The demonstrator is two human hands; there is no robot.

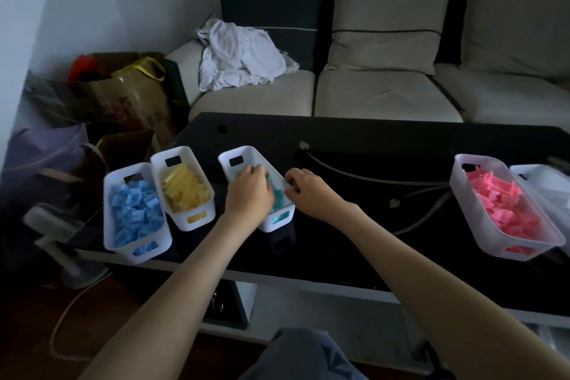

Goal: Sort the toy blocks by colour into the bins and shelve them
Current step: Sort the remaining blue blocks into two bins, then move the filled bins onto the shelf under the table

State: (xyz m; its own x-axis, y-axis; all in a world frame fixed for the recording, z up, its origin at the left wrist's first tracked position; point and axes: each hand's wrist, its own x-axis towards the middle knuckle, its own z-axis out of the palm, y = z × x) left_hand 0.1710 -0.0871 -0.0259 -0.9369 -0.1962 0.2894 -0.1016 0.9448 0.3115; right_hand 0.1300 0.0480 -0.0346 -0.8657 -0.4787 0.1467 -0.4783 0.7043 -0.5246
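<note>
Four white bins stand on the black table [370, 139]. At the left, one bin [108, 225] holds blue blocks [135, 213] and the bin [185, 154] beside it holds yellow blocks [185, 191]. The middle bin [243, 153] holds teal blocks [279, 194]. My left hand [249, 194] reaches into this bin, fingers curled over the teal blocks; what it holds is hidden. My right hand [308, 191] grips the bin's right rim. A bin [462, 194] of pink blocks [505, 207] stands far right.
Another white container [543, 176] sits behind the pink bin at the table's right edge. A pale sofa [385, 89] with a crumpled white cloth [240, 55] runs behind the table. Paper bags [123, 95] and a fan [55, 225] crowd the floor at left.
</note>
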